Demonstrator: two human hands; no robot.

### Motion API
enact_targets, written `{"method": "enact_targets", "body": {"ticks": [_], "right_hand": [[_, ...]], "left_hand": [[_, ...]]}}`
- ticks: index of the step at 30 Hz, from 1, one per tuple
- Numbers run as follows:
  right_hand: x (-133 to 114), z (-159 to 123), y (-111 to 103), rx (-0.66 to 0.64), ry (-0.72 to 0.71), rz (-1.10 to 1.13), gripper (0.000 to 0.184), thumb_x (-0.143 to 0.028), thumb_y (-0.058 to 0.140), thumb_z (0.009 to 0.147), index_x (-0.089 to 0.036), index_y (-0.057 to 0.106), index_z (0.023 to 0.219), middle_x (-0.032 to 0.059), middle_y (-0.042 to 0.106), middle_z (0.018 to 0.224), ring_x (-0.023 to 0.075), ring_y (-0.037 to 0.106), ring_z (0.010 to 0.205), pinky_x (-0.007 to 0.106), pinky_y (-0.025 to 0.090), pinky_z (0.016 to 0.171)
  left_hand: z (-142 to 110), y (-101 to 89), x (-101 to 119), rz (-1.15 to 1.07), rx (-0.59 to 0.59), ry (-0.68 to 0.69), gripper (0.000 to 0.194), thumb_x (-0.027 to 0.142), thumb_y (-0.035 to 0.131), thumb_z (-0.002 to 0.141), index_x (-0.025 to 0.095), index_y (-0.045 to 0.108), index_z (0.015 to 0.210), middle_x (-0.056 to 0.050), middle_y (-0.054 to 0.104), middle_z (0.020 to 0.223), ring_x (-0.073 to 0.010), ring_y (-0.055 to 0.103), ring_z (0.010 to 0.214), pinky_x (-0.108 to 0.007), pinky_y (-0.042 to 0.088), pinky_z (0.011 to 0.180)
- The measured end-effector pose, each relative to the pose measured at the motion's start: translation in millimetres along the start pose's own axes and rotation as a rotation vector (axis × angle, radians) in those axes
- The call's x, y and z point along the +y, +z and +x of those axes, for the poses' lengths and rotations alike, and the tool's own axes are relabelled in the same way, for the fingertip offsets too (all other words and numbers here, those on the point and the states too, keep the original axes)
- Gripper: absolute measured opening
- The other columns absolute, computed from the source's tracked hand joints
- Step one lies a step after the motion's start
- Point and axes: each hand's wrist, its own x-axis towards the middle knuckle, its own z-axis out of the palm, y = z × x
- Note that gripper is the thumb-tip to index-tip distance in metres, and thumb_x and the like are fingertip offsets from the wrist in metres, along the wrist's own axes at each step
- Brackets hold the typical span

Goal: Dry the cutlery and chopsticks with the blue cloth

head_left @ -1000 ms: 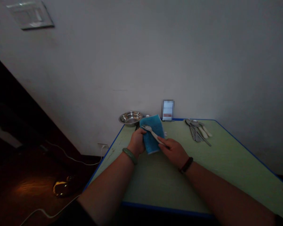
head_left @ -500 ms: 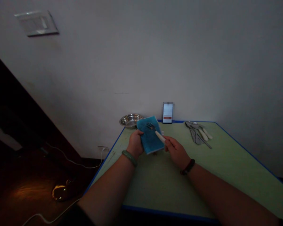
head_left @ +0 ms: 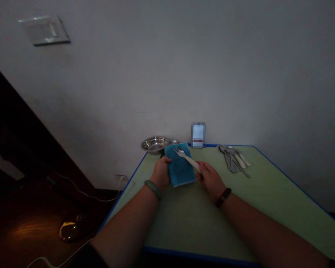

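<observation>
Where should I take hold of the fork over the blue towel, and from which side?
Grip the fork by its pale handle near the end, coming from the right, as the right hand does now. The handle slants out toward that side, while the tines sit over the blue towel held by the left hand, so this approach likely avoids both.

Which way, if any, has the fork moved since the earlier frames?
Yes. The fork has shifted right in view: its tines now sit farther from the bowl, which serves as the fixed reference.
</observation>
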Motion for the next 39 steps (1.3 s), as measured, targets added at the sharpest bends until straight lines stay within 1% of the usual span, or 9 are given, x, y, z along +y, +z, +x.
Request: {"method": "enact_targets", "body": {"ticks": [3, 6, 10, 13, 18, 23, 29, 36, 39], "right_hand": [[-1.1, -0.2, 0.0, 0.011, 0.018, 0.057, 0.061, -0.061, 0.061, 0.074, -0.016, 0.063, 0.116, -0.0075, 0.047, 0.053, 0.0069, 0.033, 0.041, 0.021, 0.020, 0.040], [-2.4, -0.4, 0.3, 0.027, 0.034, 0.107, 0.063, -0.058, 0.065, 0.072, -0.016, 0.063, 0.118, -0.0070, 0.048, 0.056, 0.0068, 0.036, 0.043, 0.021, 0.022, 0.041], [-6.0, -2.5, 2.5, -0.007, 0.056, 0.148, 0.066, -0.049, 0.070, 0.066, -0.015, 0.061, 0.122, -0.0081, 0.047, 0.056, 0.0060, 0.034, 0.043, 0.020, 0.022, 0.042], [-9.5, -5.1, 4.7, -0.050, 0.057, 0.129, 0.065, -0.044, 0.068, 0.064, -0.015, 0.060, 0.122, -0.0090, 0.046, 0.055, 0.0061, 0.034, 0.043, 0.020, 0.022, 0.041], [-9.4, -5.6, 4.9, -0.051, 0.020, 0.063, 0.059, -0.047, 0.064, 0.068, -0.017, 0.060, 0.118, -0.0083, 0.049, 0.058, 0.0066, 0.035, 0.041, 0.021, 0.023, 0.040], [-5.8, -3.0, 2.1, -0.017, -0.038, -0.013, 0.044, -0.052, 0.062, 0.071, -0.018, 0.060, 0.100, -0.0051, 0.058, 0.065, 0.0068, 0.036, 0.041, 0.022, 0.026, 0.040], [-4.8, -2.6, 1.3, -0.033, -0.036, -0.086, 0.035, -0.046, 0.065, 0.068, -0.017, 0.067, 0.087, -0.0020, 0.061, 0.069, 0.0075, 0.038, 0.046, 0.023, 0.027, 0.043], [0.6, -0.2, -0.5, -0.021, -0.044, -0.095, 0.051, -0.043, 0.067, 0.069, -0.017, 0.066, 0.112, -0.0009, 0.064, 0.069, 0.0095, 0.044, 0.049, 0.023, 0.031, 0.046], [1.4, 0.1, -0.8, -0.043, -0.052, -0.096, 0.046, -0.042, 0.067, 0.069, -0.018, 0.068, 0.108, -0.0005, 0.064, 0.069, 0.0092, 0.044, 0.048, 0.023, 0.030, 0.045]], "left_hand": [[1.0, -1.0, -1.7, 0.005, -0.005, -0.037, 0.051, 0.013, 0.049, 0.061, 0.010, 0.066, 0.109, -0.011, 0.077, 0.079, -0.0303, 0.074, 0.073, -0.048, 0.059, 0.075], [4.4, -3.7, -4.0, 0.011, -0.067, -0.078, 0.050, 0.017, 0.050, 0.063, 0.008, 0.066, 0.110, -0.013, 0.077, 0.082, -0.0315, 0.074, 0.077, -0.049, 0.058, 0.080], [7.6, -6.4, -5.6, 0.022, -0.089, -0.068, 0.053, 0.016, 0.049, 0.063, 0.008, 0.066, 0.113, -0.013, 0.077, 0.084, -0.0311, 0.074, 0.079, -0.049, 0.057, 0.083], [6.5, -6.1, -5.8, 0.024, -0.116, -0.052, 0.055, 0.016, 0.050, 0.062, 0.008, 0.066, 0.114, -0.014, 0.077, 0.085, -0.0325, 0.074, 0.082, -0.051, 0.057, 0.084], [3.7, -4.4, -6.0, 0.015, -0.133, -0.063, 0.056, 0.016, 0.052, 0.061, 0.011, 0.066, 0.114, -0.013, 0.077, 0.086, -0.0338, 0.074, 0.082, -0.052, 0.056, 0.083], [2.0, -3.2, -5.6, 0.065, -0.083, -0.050, 0.055, 0.016, 0.050, 0.061, 0.007, 0.066, 0.112, -0.014, 0.077, 0.084, -0.0325, 0.074, 0.078, -0.051, 0.058, 0.080], [0.3, -2.3, -4.1, 0.034, -0.097, -0.064, 0.055, 0.015, 0.050, 0.060, 0.011, 0.066, 0.112, -0.011, 0.077, 0.082, -0.0314, 0.074, 0.078, -0.050, 0.058, 0.081], [0.7, -1.4, -2.1, 0.016, -0.035, -0.025, 0.049, 0.016, 0.049, 0.062, 0.010, 0.068, 0.106, -0.012, 0.076, 0.080, -0.0320, 0.073, 0.077, -0.050, 0.059, 0.077], [-0.4, 0.0, -0.2, -0.009, 0.012, 0.038, 0.048, 0.015, 0.050, 0.062, 0.011, 0.068, 0.105, -0.011, 0.076, 0.079, -0.0309, 0.073, 0.076, -0.049, 0.059, 0.076]]}}
